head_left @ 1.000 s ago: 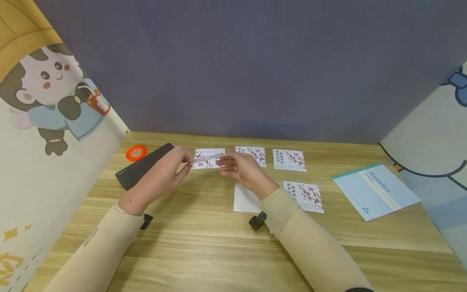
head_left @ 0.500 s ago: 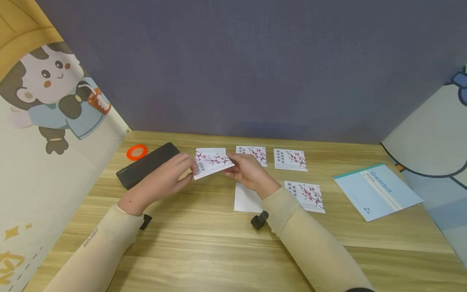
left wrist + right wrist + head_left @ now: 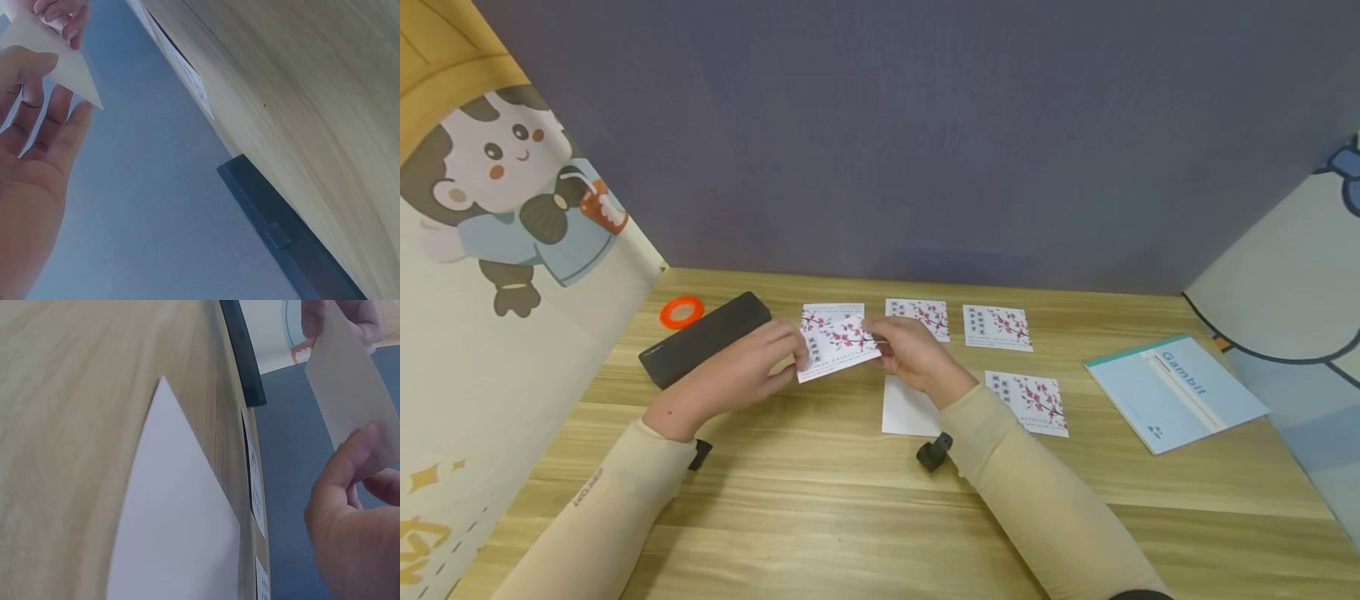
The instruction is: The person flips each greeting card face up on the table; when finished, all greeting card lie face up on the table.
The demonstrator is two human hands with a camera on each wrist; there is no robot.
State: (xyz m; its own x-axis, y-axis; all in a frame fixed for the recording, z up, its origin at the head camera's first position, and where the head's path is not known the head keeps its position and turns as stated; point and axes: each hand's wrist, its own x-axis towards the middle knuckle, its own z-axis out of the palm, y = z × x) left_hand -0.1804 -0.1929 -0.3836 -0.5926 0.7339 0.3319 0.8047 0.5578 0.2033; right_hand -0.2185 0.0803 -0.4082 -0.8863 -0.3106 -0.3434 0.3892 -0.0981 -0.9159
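Both hands hold up a white card [image 3: 841,357] printed with pink blossom branches and dark characters, its printed face tilted toward the head camera. My left hand [image 3: 758,360] pinches the card's left end, thumb on the plain back in the left wrist view. At the opposite end, my right hand [image 3: 916,352] grips the edge between thumb and fingers; the plain back [image 3: 350,381] shows in the right wrist view. Just behind the held card lies a similar blossom card [image 3: 831,310], partly covered. A blank white card [image 3: 907,410] lies below the right hand, partly hidden by it.
More blossom cards lie on the wooden table: one at the back [image 3: 934,317], another card [image 3: 997,327] to its right, and a nearer card [image 3: 1033,406]. A long black case [image 3: 703,340] and an orange ring [image 3: 667,315] sit left. A blue Gambit notepad [image 3: 1176,393] lies right.
The held card, almost edge-on a second ago, has tipped so its printed face shows. It has come slightly toward me. Both hands keep their hold, and the table items stay put.
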